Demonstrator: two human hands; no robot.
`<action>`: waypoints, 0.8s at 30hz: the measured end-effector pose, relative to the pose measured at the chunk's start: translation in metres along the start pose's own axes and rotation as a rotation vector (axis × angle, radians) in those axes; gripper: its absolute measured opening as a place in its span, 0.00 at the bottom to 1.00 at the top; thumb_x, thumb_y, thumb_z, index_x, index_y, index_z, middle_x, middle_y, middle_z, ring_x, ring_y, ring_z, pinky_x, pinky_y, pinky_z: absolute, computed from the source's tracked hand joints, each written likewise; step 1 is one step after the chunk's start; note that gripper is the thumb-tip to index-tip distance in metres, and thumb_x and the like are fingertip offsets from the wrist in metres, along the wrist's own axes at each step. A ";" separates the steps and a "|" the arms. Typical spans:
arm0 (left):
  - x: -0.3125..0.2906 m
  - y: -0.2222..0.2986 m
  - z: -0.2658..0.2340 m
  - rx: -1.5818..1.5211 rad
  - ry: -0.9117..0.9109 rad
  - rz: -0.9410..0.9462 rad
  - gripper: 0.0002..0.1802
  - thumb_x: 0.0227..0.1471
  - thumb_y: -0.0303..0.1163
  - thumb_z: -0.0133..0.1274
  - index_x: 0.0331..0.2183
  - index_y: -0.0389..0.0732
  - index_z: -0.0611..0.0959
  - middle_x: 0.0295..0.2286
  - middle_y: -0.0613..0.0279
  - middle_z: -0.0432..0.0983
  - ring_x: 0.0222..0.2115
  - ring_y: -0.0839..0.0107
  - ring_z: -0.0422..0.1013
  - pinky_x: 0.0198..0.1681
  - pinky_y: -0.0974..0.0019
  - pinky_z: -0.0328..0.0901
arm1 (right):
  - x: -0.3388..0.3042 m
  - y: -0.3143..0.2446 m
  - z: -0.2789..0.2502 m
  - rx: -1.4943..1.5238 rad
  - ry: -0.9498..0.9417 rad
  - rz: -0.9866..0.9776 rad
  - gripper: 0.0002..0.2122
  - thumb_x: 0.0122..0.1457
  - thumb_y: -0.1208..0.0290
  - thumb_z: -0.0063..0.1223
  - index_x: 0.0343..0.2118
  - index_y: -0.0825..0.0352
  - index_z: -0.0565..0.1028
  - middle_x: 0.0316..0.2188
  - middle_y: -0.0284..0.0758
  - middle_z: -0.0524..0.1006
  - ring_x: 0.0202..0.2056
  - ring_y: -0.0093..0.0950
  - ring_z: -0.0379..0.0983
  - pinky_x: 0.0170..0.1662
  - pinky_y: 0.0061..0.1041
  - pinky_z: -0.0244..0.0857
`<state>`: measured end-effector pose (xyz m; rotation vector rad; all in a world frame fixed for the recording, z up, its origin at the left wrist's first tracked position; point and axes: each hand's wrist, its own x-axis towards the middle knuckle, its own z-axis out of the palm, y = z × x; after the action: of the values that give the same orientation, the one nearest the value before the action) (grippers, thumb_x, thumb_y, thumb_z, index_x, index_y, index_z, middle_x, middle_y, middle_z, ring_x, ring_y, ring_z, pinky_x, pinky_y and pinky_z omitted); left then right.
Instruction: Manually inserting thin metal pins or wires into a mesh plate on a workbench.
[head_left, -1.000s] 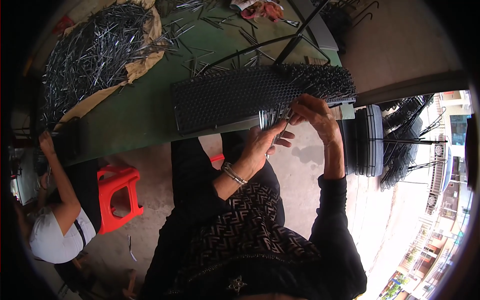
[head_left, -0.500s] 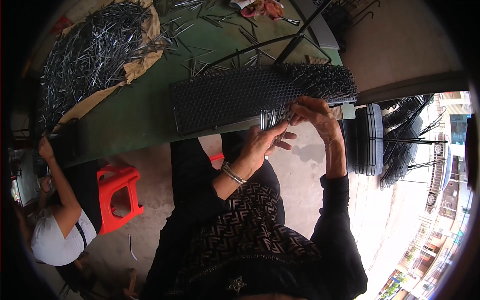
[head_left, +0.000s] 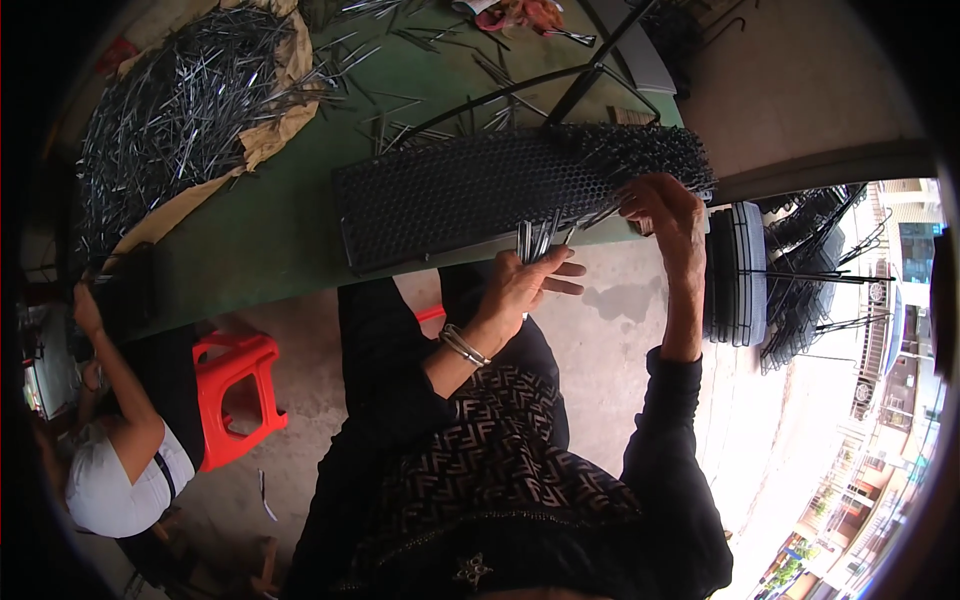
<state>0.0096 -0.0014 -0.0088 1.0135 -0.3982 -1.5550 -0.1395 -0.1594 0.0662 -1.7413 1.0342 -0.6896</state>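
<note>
My left hand (head_left: pixel 520 285) is closed round a small bundle of thin metal rods (head_left: pixel 540 238), whose shiny ends stick up past the thumb; its outer fingers are stretched out. Higher and to the right, my right hand (head_left: pixel 665 212) pinches one slim rod (head_left: pixel 598 217) by its end, close to the front of a long dark block full of small holes (head_left: pixel 450 192). Packed rod ends (head_left: pixel 640 150) bristle from the block's right part, while holes show bare on its left part. The block lies along the near edge of a green table (head_left: pixel 230 240).
A big heap of loose rods (head_left: pixel 180 110) lies on brown paper (head_left: pixel 275 138) at the far left. Black bars (head_left: pixel 575 92) cross above the block. A co-worker in white (head_left: pixel 130 470) sits left by a red stool (head_left: pixel 240 395). Stacked dark racks (head_left: pixel 735 275) stand right.
My right hand has moved right and slightly up, away from the left hand, with a rod in its fingers. My left hand has stayed almost in place with the bundle.
</note>
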 end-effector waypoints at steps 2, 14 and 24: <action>0.001 0.000 0.001 0.010 -0.014 -0.070 0.19 0.59 0.43 0.53 0.41 0.35 0.79 0.36 0.51 0.81 0.34 0.65 0.80 0.13 0.80 0.47 | 0.005 0.005 -0.003 -0.132 0.207 -0.049 0.08 0.62 0.74 0.50 0.38 0.72 0.77 0.27 0.34 0.80 0.29 0.19 0.76 0.36 0.18 0.70; 0.010 -0.015 0.003 -0.438 -0.020 -0.084 0.13 0.62 0.36 0.47 0.38 0.35 0.77 0.37 0.49 0.80 0.41 0.61 0.77 0.45 0.61 0.72 | 0.022 0.024 0.010 -0.263 0.446 -0.210 0.07 0.62 0.75 0.49 0.38 0.71 0.77 0.26 0.34 0.81 0.29 0.18 0.78 0.36 0.17 0.70; 0.012 -0.015 0.004 -0.509 -0.038 -0.074 0.14 0.62 0.37 0.48 0.36 0.34 0.75 0.38 0.45 0.78 0.41 0.55 0.76 0.48 0.53 0.73 | 0.018 0.022 0.017 -0.479 0.506 -0.310 0.06 0.63 0.70 0.48 0.35 0.65 0.76 0.25 0.33 0.82 0.25 0.17 0.77 0.31 0.20 0.67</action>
<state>-0.0019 -0.0100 -0.0222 0.6074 0.0174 -1.6304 -0.1244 -0.1719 0.0389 -2.2325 1.3656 -1.1968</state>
